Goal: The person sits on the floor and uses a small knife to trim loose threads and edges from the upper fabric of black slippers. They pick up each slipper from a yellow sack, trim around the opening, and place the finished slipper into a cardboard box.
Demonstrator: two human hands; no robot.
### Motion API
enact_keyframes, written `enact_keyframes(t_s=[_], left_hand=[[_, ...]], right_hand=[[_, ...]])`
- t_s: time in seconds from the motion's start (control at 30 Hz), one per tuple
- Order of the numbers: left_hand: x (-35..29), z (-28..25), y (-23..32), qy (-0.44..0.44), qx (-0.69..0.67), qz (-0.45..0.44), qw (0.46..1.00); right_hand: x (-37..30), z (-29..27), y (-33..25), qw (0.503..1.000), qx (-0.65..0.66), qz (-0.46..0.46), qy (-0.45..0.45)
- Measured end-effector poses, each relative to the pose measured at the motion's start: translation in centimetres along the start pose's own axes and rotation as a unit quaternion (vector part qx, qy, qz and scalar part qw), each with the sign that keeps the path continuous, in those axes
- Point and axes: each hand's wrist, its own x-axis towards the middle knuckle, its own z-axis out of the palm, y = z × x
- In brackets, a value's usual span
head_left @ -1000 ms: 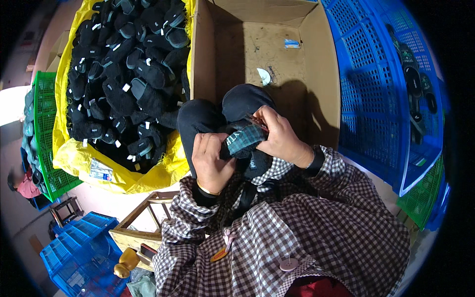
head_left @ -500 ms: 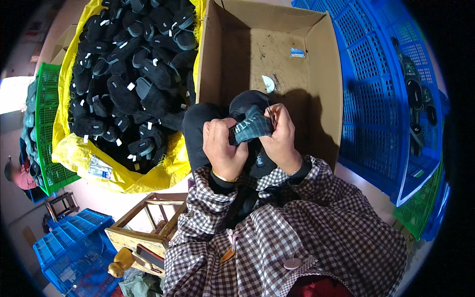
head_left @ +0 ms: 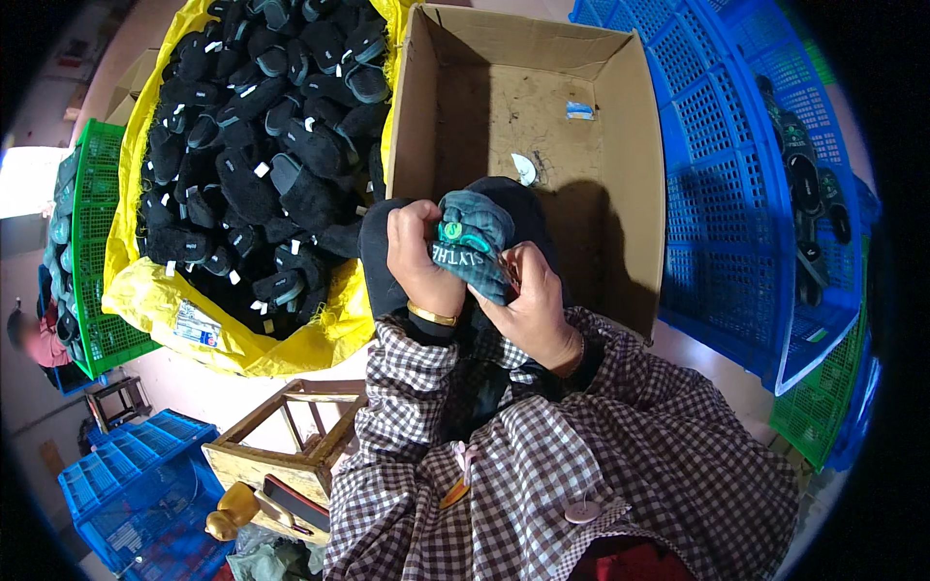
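Over my lap I hold a dark green plaid slipper (head_left: 481,219) with pale lettering and bright green trim on its upper. My left hand (head_left: 422,259) is closed on its left side, thumb tucked behind the fabric. The fingers of my right hand (head_left: 532,308) pinch the lower right edge, beside the lettering. The inside of the slipper and most of its sole are hidden. Both hands sit just in front of an open cardboard box (head_left: 630,136).
A yellow sack (head_left: 281,360) heaped with black slippers (head_left: 242,184) stands at the left. Scraps lie in the box. Blue crates (head_left: 727,213) rise on the right, some slippers inside. A wooden stool frame (head_left: 281,460), another blue crate (head_left: 145,499) and a green crate (head_left: 102,252) are at left.
The slipper has been turned and raised, so its green trim and more lettering show. My right hand has dropped lower and nearer to me; my left hand still grips.
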Motion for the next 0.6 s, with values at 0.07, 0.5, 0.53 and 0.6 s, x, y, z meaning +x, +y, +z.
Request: enact_keyframes(t_s=[0.07, 0.5, 0.53, 0.6], left_hand=[[0.2, -0.3, 0.6, -0.023, 0.061, 0.007, 0.998], [-0.4, -1.3, -1.0, -0.104, 0.206, 0.151, 0.961], [-0.6, -1.5, -1.0, -0.107, 0.178, 0.152, 0.966], [-0.6, -2.6, -0.3, -0.113, 0.132, 0.159, 0.972]], right_hand=[[0.4, -0.6, 0.2, 0.999, -0.032, 0.011, -0.001], [-0.7, -2.1, -0.6, 0.983, -0.096, -0.104, -0.12], [-0.9, -2.9, -0.7, 0.988, 0.01, -0.029, -0.151], [-1.4, -5.1, -0.4, 0.945, 0.222, 0.124, -0.204]])
